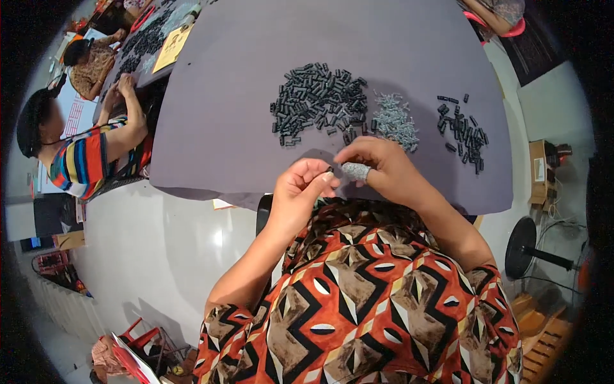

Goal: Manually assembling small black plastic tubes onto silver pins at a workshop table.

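Insp.: grey tabletop [217,115], glossy pale flr [141,224].
L hand [300,184] pinches blk part [330,170]; R hand [390,165] (silvery wrap [356,171]) grip unclear; blk cylinders [313,96] heaped.

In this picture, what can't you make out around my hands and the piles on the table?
All in the head view:
- Black piece in the left hand: mostly covered by thumb and fingers.
- Right hand: whether its fingertips hold anything is too small to tell.
- Large black pile: lower pieces are buried under upper ones.
- Silvery parts: too small for exact shape.
- Person at upper right: cut off by the top edge.
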The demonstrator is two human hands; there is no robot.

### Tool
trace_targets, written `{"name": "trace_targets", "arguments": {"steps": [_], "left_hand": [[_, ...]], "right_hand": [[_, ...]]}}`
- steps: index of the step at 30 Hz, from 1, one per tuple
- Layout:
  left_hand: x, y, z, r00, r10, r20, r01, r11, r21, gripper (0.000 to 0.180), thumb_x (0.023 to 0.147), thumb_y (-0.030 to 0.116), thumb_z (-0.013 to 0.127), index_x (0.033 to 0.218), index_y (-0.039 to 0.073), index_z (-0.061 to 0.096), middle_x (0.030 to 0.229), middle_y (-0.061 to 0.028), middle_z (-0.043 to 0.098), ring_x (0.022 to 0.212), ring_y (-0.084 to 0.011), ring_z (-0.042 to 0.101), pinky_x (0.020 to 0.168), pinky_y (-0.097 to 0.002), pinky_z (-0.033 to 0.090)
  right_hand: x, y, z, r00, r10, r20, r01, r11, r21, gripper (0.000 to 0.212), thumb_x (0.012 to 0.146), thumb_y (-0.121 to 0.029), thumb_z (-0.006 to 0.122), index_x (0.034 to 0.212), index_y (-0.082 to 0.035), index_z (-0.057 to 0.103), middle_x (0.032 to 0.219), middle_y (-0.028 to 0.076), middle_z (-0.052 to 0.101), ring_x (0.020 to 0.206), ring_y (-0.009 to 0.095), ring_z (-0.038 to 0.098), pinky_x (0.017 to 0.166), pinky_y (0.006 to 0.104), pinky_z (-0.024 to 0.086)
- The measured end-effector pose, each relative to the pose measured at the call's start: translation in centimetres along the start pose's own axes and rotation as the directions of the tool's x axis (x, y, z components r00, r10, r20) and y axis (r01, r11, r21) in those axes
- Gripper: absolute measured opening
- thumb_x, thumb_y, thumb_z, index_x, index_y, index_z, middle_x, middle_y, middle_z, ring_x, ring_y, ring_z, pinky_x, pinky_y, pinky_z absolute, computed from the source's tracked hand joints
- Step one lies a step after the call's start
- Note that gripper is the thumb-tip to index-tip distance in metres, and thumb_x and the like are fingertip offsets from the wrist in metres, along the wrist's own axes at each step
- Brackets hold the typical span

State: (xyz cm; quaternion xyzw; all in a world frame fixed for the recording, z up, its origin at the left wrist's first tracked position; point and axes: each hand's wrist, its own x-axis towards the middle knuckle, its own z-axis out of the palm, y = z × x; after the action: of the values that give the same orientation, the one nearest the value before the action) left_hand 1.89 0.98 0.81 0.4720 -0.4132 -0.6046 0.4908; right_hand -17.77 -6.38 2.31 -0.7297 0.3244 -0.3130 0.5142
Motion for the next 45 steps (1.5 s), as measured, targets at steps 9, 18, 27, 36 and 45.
{"name": "trace_targets", "arguments": {"steps": [9, 18, 27, 36, 45], "left_hand": [[0.0, 0.9, 1.7, 0.995, -0.07, 0.064, 0.068, 0.997, 0.039, 0.011, 0.095, 0.005, 0.059, 0.105, 0.0, 0.061, 0.087, -0.0092, 0.071, 0.072, -0.01, 0.063, 0.07, -0.0242, 0.052], [0.3, 1.5, 3.6, 0.99, -0.095, 0.1, 0.093, 0.995, 0.027, 0.012, 0.095, 0.006, 0.06, 0.105, 0.0, 0.062, 0.086, -0.0051, 0.069, 0.07, -0.0073, 0.061, 0.066, -0.0215, 0.051], [0.3, 1.4, 3.6, 0.989, -0.112, 0.093, 0.107, 0.993, 0.056, 0.011, 0.095, 0.006, 0.06, 0.104, 0.0, 0.062, 0.085, -0.0043, 0.068, 0.071, -0.0066, 0.061, 0.065, -0.0207, 0.051], [0.5, 0.8, 1.9, 0.953, -0.238, 0.186, 0.21, 0.965, 0.158, 0.014, 0.096, 0.005, 0.058, 0.106, -0.002, 0.063, 0.083, -0.0066, 0.069, 0.067, -0.0091, 0.061, 0.063, -0.0217, 0.05], [1.1, -0.2, 0.5, 0.684, -0.364, 0.633, 0.676, 0.642, -0.362, 0.014, 0.092, 0.008, 0.063, 0.103, -0.001, 0.064, 0.081, -0.0132, 0.068, 0.059, -0.0134, 0.06, 0.055, -0.0213, 0.048]], "right_hand": [[-2.0, 1.2, -1.1, 0.968, 0.247, 0.05, -0.245, 0.874, 0.419, 0.011, 0.089, -0.009, 0.066, 0.099, -0.006, 0.065, 0.082, -0.002, 0.062, 0.066, 0.006, 0.058, 0.057, 0.0212, 0.046], [-3.3, 1.9, -1.5, 0.98, 0.173, 0.1, -0.198, 0.757, 0.623, 0.009, 0.089, -0.003, 0.064, 0.098, -0.004, 0.064, 0.082, -0.001, 0.066, 0.069, 0.006, 0.061, 0.059, 0.0213, 0.049], [-3.2, 1.2, -1.8, 0.987, 0.136, 0.084, -0.16, 0.802, 0.576, 0.011, 0.089, -0.002, 0.066, 0.099, -0.002, 0.063, 0.088, 0.001, 0.065, 0.074, 0.006, 0.06, 0.066, 0.0218, 0.05], [-2.8, 0.2, -2.3, 0.983, -0.122, 0.134, 0.138, 0.984, -0.115, 0.017, 0.078, 0.008, 0.058, 0.091, 0.0, 0.063, 0.089, 0.009, 0.063, 0.084, 0.021, 0.063, 0.073, 0.0308, 0.049], [-3.1, -2.4, -3.1, 0.873, -0.362, 0.327, 0.447, 0.862, -0.238, 0.038, 0.06, 0.015, 0.058, 0.094, -0.001, 0.063, 0.089, 0.013, 0.062, 0.085, 0.033, 0.063, 0.074, 0.0348, 0.051]]}}
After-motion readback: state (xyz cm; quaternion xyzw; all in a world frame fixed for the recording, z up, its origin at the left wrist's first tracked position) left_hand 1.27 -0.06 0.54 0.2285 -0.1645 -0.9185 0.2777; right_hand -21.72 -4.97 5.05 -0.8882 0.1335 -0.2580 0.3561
